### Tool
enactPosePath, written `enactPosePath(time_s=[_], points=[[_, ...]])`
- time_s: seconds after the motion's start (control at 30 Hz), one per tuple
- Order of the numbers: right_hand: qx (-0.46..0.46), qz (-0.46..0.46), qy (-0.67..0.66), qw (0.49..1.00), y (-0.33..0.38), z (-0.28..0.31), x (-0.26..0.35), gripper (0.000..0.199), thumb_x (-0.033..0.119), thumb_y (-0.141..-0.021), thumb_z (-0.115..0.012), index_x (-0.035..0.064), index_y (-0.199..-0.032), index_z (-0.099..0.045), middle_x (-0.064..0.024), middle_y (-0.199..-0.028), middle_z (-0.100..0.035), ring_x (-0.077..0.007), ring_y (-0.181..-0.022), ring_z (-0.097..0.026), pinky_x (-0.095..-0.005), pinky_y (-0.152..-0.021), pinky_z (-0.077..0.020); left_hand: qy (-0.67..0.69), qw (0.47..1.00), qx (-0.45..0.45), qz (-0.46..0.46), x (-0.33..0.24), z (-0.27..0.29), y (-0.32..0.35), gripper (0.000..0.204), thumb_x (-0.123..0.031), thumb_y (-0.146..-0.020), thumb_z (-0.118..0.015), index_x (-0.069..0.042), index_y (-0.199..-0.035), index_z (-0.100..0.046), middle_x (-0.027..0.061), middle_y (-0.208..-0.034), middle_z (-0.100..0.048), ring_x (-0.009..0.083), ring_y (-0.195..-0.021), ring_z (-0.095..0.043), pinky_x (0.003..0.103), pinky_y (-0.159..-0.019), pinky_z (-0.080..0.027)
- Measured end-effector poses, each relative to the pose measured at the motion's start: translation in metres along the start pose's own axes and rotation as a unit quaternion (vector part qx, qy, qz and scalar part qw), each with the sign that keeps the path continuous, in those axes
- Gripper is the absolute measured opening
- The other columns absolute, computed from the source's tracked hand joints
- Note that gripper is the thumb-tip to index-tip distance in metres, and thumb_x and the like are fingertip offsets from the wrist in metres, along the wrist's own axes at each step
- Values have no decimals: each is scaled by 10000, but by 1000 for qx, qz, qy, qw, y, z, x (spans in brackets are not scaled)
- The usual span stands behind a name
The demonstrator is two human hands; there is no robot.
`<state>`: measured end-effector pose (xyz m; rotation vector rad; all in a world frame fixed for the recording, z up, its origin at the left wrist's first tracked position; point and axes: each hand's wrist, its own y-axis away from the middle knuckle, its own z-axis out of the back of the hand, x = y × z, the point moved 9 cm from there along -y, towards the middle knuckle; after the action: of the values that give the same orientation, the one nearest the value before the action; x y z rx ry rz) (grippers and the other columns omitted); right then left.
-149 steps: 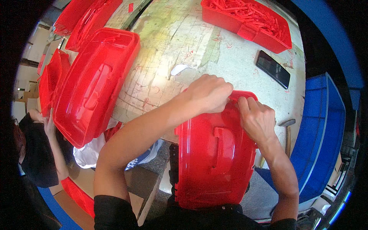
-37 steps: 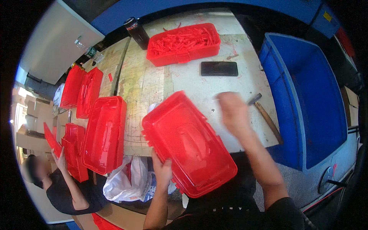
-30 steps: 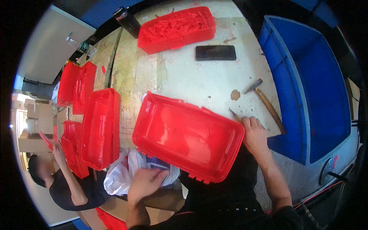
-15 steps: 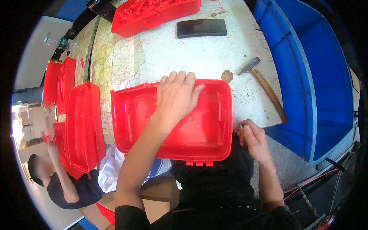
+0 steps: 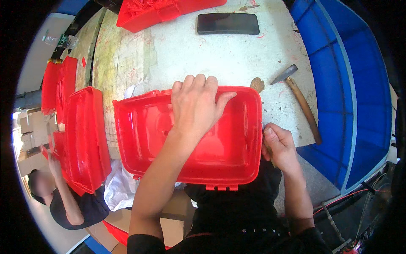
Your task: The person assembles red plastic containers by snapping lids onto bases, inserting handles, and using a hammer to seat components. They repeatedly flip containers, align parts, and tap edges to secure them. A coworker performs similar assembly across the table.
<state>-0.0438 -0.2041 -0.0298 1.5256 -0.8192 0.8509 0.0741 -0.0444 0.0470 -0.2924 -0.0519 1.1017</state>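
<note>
An open red plastic box part [image 5: 148, 139], shallow with raised walls and hinge tabs on its near edge, lies in front of my body. My left hand [image 5: 195, 103] is closed over its far rim, fingers outside and thumb along the inner side. At the box's right wall, my right hand [image 5: 281, 146] is closed round a small thin blade-like tool, mostly hidden in the fist. Its exact kind is hard to make out. The fist sits right beside the rim; whether the blade touches the plastic is hidden.
A hammer [image 5: 302, 99] and a dark phone [image 5: 228, 24] lie on the worn table. A red bin of red scraps [image 5: 156, 15] stands at the back, a large blue crate [image 5: 334, 84] on the right. More red boxes [image 5: 84, 139] and a co-worker [image 5: 72, 203] are at left.
My right hand has moved up against the box's right wall, and the tool's tip is now hidden. My left hand keeps its grip on the far rim. The view has shifted slightly.
</note>
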Motion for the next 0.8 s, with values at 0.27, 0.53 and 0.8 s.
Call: enactPosePath(time_s=[0.27,0.53,0.8], points=[[-9,-16,59,998,25,-4,-12,336,233,-1068,-439,39,-815,-545,5,-604,-505,-81,-537,-453,-254,-502,-366,-5,1000,16,8,4,-6,-1,381,-428,-877,-695,-48,-851,-706,112,-796,-648,252,-790,-597,410,-728,-411],[143,-55,261,953,104,-36,-19,158,125,-990,-532,17,-886,-583,-80,-639,-591,-191,-592,-653,-342,-554,-518,-16,1000,21,-3,5,-1,-6,475,-504,-840,-711,-32,-820,-660,132,-772,-663,285,-764,-646,417,-698,-483],[-116,174,472,856,35,-7,78,128,108,-958,-589,7,-881,-593,-224,-660,-613,-390,-610,-648,-435,-546,-492,30,976,169,-133,2,-19,-8,423,-468,-897,-654,-46,-908,-650,161,-723,-700,286,-696,-712,372,-572,-561]])
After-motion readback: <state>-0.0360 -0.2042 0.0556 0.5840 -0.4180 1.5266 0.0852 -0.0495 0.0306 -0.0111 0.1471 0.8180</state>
